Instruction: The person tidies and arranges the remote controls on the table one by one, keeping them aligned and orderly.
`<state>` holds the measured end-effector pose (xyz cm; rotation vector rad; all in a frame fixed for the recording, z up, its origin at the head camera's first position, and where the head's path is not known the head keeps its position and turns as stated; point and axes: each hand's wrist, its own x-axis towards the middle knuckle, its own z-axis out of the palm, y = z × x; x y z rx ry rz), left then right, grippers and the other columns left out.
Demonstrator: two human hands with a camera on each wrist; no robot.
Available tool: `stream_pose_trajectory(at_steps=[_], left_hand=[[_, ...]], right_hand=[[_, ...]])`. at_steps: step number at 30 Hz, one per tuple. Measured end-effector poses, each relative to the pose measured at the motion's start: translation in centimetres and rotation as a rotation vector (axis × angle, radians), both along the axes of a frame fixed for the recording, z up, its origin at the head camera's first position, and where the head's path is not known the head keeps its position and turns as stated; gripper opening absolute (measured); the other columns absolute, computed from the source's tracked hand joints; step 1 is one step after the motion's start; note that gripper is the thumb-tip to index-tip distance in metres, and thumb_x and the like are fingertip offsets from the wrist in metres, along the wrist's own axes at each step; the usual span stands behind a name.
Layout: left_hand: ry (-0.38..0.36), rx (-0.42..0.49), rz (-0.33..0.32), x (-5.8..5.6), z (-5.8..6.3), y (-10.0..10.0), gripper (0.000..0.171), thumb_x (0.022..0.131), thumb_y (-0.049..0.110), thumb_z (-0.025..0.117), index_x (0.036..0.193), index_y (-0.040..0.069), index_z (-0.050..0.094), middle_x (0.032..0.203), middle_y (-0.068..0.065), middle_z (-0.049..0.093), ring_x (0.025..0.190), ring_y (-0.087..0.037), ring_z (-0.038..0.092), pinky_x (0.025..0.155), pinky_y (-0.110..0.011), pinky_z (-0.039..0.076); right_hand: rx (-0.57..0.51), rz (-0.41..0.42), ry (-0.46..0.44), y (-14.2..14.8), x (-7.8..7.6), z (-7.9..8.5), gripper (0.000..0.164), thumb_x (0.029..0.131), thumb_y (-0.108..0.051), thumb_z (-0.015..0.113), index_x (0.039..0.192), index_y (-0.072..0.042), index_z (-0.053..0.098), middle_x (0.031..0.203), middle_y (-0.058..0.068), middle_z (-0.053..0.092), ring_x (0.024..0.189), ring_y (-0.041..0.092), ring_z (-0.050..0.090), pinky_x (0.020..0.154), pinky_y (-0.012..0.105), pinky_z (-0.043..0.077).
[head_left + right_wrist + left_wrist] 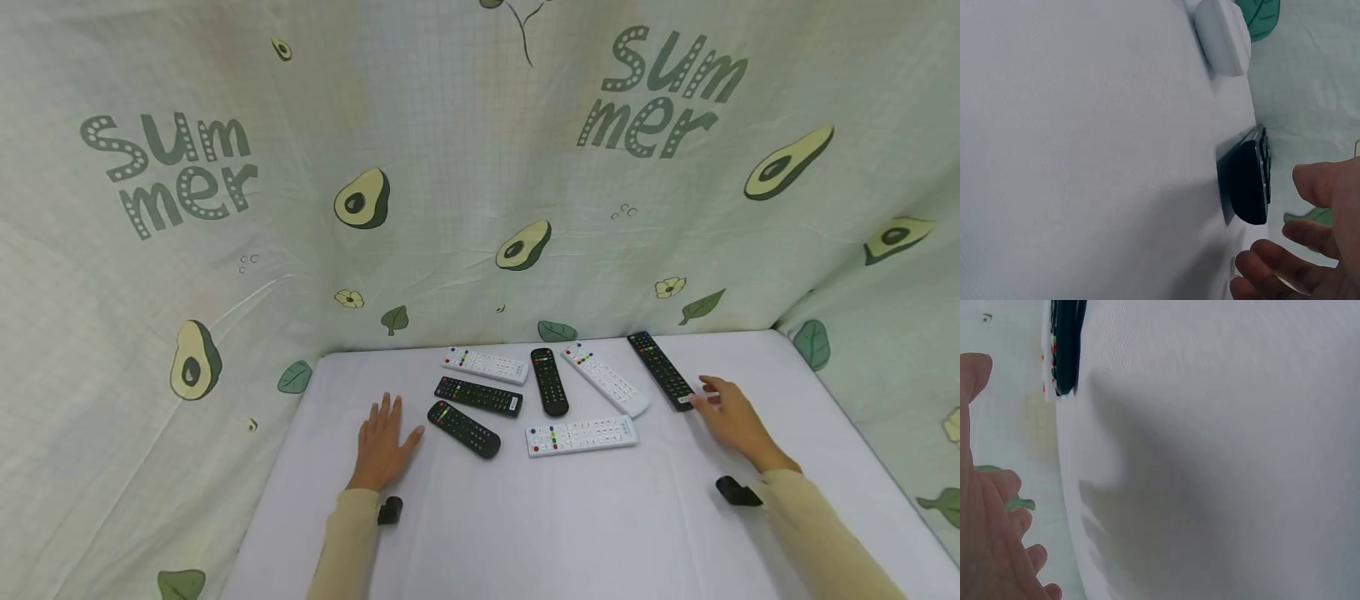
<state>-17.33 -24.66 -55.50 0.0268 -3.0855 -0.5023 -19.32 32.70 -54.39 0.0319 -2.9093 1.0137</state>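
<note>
My right hand (731,421) is at the near end of a long black remote control (660,371) at the right. In the right wrist view, thumb and fingers are spread apart beside the butt of that black remote (1249,181), with nothing between them. Flat-fingered, my left hand (381,446) hovers low over the left part of the table, holding nothing. Nearest to it lies a black remote with a rounded end (463,429). Behind that one is another black remote (477,396). The left wrist view shows a dark remote (1069,347) beyond the thumb.
More remotes lie mid-table: a white one (486,365) at the back, a black one (550,382), a slanted white one (605,379) and a white one in front (581,436). A white cloth covers the table (562,525). Behind hangs a printed curtain (450,125).
</note>
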Motion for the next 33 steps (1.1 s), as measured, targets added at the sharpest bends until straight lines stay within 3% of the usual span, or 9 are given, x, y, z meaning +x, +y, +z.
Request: stream_pose_trajectory(at_steps=[8,20,29,33], left_hand=[[0.037,0.028,-0.024,-0.1,0.5,1.4,0.079,0.091,0.057,0.043,0.148,0.009,0.019,0.154,-0.013,0.008,0.139,-0.036,0.006,0.109,-0.053,0.009],[0.143,0.100,-0.122,-0.3,0.7,3.9,0.075,0.091,0.052,0.048,0.147,0.010,0.023,0.153,-0.012,0.014,0.137,-0.038,0.013,0.107,-0.056,0.015],[0.156,0.129,-0.185,-0.6,1.3,6.2,0.075,0.092,0.058,0.039,0.149,0.013,0.020,0.154,-0.008,0.011,0.140,-0.031,0.006,0.109,-0.053,0.013],[0.174,0.121,-0.216,-0.8,1.7,7.4,0.074,0.092,0.055,0.043,0.148,0.013,0.020,0.154,-0.009,0.012,0.139,-0.032,0.008,0.108,-0.054,0.015]], right_hand=[[-0.012,-0.023,0.004,-0.4,-1.0,-0.4,0.046,0.093,-0.019,0.053,0.126,0.011,0.043,0.110,0.034,0.052,0.096,0.045,0.053,0.079,0.055,0.043],[-0.031,-0.081,-0.051,-0.7,-2.0,-0.8,0.045,0.087,-0.014,0.060,0.123,0.010,0.047,0.108,0.032,0.054,0.096,0.045,0.053,0.079,0.054,0.044],[-0.049,-0.119,-0.091,-1.1,-1.8,-0.4,0.045,0.087,-0.014,0.062,0.122,0.010,0.049,0.107,0.032,0.053,0.096,0.044,0.053,0.079,0.053,0.044],[-0.055,-0.134,-0.091,-1.2,-1.9,-0.5,0.045,0.087,-0.014,0.062,0.122,0.010,0.050,0.106,0.031,0.053,0.095,0.043,0.053,0.078,0.053,0.044]])
